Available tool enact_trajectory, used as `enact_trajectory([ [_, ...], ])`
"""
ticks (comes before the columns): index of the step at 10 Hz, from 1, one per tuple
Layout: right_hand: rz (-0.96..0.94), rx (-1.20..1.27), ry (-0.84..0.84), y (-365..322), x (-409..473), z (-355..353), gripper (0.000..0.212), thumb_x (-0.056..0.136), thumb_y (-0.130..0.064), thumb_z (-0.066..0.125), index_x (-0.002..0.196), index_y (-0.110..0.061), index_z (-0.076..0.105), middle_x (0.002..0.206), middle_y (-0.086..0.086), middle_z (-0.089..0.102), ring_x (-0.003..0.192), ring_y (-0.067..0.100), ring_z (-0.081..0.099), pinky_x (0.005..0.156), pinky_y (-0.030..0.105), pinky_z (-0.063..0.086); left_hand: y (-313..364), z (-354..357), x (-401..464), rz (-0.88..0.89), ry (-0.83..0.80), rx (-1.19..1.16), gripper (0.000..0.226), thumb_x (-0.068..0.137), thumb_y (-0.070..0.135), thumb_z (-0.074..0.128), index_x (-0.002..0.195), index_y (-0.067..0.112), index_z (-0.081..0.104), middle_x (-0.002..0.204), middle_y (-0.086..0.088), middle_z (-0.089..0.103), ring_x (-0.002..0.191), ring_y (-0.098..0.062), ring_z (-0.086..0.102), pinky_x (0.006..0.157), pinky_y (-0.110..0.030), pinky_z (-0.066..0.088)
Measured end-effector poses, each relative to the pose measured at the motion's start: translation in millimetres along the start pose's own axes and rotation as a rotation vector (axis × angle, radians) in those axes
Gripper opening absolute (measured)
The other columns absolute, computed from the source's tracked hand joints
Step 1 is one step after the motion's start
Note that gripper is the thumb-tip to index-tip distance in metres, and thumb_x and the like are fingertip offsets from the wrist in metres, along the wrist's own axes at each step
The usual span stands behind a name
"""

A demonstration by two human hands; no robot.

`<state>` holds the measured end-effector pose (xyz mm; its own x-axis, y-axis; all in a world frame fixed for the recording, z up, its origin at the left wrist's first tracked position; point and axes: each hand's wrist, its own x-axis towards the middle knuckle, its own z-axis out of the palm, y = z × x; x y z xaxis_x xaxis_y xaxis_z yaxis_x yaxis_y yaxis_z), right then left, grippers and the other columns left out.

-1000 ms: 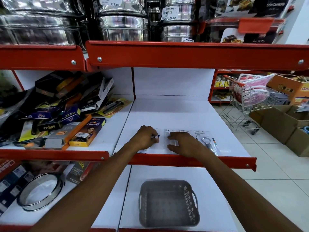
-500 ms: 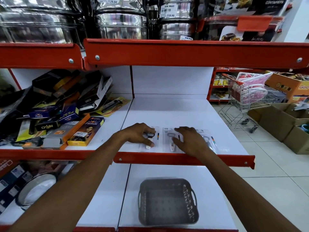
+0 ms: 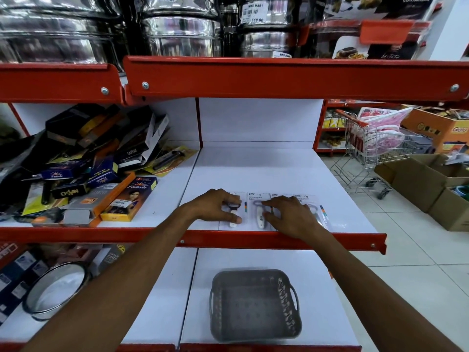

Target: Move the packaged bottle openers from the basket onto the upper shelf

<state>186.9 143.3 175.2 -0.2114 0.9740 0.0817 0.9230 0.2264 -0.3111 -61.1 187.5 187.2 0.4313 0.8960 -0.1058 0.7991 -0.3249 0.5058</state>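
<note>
Several packaged bottle openers (image 3: 256, 212) lie flat in a row near the front edge of the white upper shelf (image 3: 266, 171). My left hand (image 3: 215, 205) rests on the leftmost pack, fingers spread over it. My right hand (image 3: 289, 215) presses flat on the packs to the right, its fingertips touching the middle pack. Another pack (image 3: 322, 214) shows past my right wrist. The grey plastic basket (image 3: 255, 304) stands on the lower shelf directly below, and nothing shows inside it.
Boxed kitchen tools (image 3: 83, 174) are piled on the shelf section to the left. Steel pots (image 3: 177, 34) fill the shelf above. A round sieve (image 3: 55, 290) lies lower left. A shopping trolley (image 3: 378, 148) and cardboard boxes (image 3: 431, 179) stand on the tiled floor at right.
Both hands stayed on the packs and shifted slightly, spreading them into a row. More of the middle pack is uncovered now. The basket has not moved.
</note>
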Motion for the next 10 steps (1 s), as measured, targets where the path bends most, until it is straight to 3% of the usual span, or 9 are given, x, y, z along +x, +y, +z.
enact_trajectory([
  [2, -0.01, 0.016, -0.02, -2, -1, -3, 0.045, 0.092, -0.054, 0.044, 0.135, -0.041, 0.05, 0.147, -0.003, 0.05, 0.136, 0.028, 0.042, 0.107, 0.054, 0.04, 1, -4, 1, -0.002, -0.042, 0.041, 0.076, 0.073, 0.051, 0.081, 0.139, 0.023, 0.057, 0.154, 0.005, 0.048, 0.138, -0.016, 0.05, 0.109, -0.025, 0.038],
  [8, -0.033, 0.005, -0.033, -3, -4, -3, 0.045, 0.093, -0.053, 0.042, 0.136, -0.042, 0.047, 0.149, -0.003, 0.049, 0.137, 0.028, 0.041, 0.109, 0.057, 0.038, 12, -3, -11, 0.019, -0.043, 0.092, 0.073, 0.081, 0.05, 0.075, 0.144, 0.021, 0.051, 0.158, 0.002, 0.043, 0.142, -0.02, 0.046, 0.119, -0.038, 0.037],
  [10, -0.037, -0.039, 0.092, -7, -7, -6, 0.051, 0.093, -0.051, 0.045, 0.141, -0.036, 0.043, 0.15, -0.002, 0.047, 0.139, 0.026, 0.039, 0.11, 0.056, 0.037, 17, 1, -18, 0.081, 0.091, 0.141, 0.07, 0.085, 0.052, 0.069, 0.144, 0.021, 0.05, 0.159, 0.002, 0.041, 0.145, -0.019, 0.042, 0.114, -0.027, 0.031],
])
